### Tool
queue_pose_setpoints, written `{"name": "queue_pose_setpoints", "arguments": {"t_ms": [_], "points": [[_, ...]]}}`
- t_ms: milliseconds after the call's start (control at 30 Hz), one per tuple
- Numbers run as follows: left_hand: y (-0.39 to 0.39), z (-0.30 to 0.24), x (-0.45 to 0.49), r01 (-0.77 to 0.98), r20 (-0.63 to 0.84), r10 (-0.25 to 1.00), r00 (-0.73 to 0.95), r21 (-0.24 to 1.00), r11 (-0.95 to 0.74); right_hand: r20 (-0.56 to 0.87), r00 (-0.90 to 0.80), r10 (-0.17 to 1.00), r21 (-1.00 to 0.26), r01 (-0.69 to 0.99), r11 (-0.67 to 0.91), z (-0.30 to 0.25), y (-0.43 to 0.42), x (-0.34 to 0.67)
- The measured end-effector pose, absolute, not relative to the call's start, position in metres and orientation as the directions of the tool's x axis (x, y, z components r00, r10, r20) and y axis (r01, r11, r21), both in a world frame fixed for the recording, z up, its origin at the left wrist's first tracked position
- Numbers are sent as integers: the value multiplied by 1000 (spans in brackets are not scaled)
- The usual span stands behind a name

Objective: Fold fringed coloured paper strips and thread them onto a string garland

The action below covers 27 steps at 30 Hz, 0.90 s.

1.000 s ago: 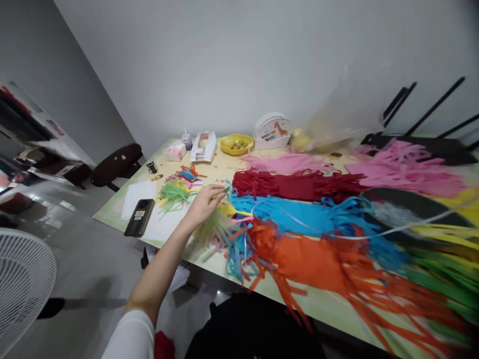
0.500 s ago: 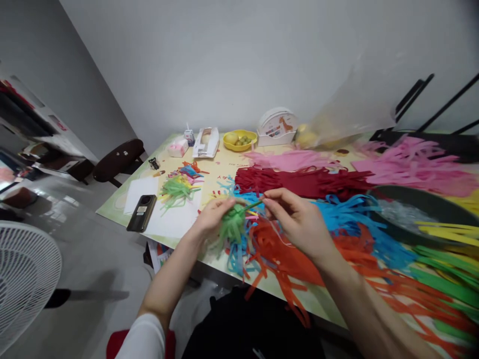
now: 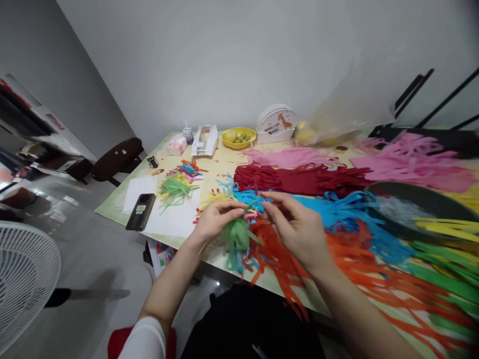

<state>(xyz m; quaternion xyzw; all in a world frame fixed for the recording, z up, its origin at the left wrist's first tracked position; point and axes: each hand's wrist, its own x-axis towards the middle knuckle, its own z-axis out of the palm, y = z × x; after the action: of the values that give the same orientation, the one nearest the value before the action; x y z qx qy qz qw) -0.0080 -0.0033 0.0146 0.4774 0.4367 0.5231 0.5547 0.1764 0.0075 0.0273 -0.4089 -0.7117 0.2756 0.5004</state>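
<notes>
My left hand (image 3: 217,219) is closed on a green tissue-paper tassel (image 3: 236,233), pinching it near the top between thumb and fingers. The fringe hangs down over the table edge side, and a thin twisted green end points up to the right. Close by on the right, my right hand (image 3: 299,227) has thumb and forefinger drawn together near that tip. What it pinches, if anything, is too small to make out. Below the hands lie orange fringed paper (image 3: 279,254) and blue fringed paper (image 3: 333,209). Dark red fringed paper (image 3: 299,179) stretches behind them.
Finished-looking small tassels (image 3: 177,187) lie on white paper (image 3: 172,219) beside a phone (image 3: 141,212). A yellow fruit dish (image 3: 238,144), a packet (image 3: 205,141) and a white holder (image 3: 277,132) stand by the wall. A dark green basin (image 3: 389,192) and pink fringes (image 3: 415,164) are right.
The twisted green end has left the right fingers' hold and now stands slightly apart from them. The left hand has turned a little, and the tassel's fringe hangs lower.
</notes>
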Motion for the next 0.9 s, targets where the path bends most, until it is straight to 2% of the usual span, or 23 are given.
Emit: {"name": "queue_pose_setpoints", "arguments": {"t_ms": [67,167,533,667,733,800,900], "points": [[-3,13,-8,-122,72,996,-48,990,-77,494,-119,861,-792,348,502,28,0,177],[-3,13,-6,-25,151,980,-133,987,-156,471,-172,865,-775,388,499,28,-9,176],[-10,21,2,246,300,943,-142,934,-260,378,-217,900,-821,370,434,27,-9,172],[-11,22,4,327,373,923,-96,887,-325,331,-206,921,-851,355,386,27,-8,173],[-12,23,4,414,448,893,-43,821,-393,258,-217,942,-917,253,309,26,-4,173],[-14,24,4,516,517,855,55,718,-467,152,-269,951,-984,51,172,23,1,173],[-16,26,5,632,560,801,212,547,-549,-5,-402,916,-982,-173,-81,20,11,173]]}}
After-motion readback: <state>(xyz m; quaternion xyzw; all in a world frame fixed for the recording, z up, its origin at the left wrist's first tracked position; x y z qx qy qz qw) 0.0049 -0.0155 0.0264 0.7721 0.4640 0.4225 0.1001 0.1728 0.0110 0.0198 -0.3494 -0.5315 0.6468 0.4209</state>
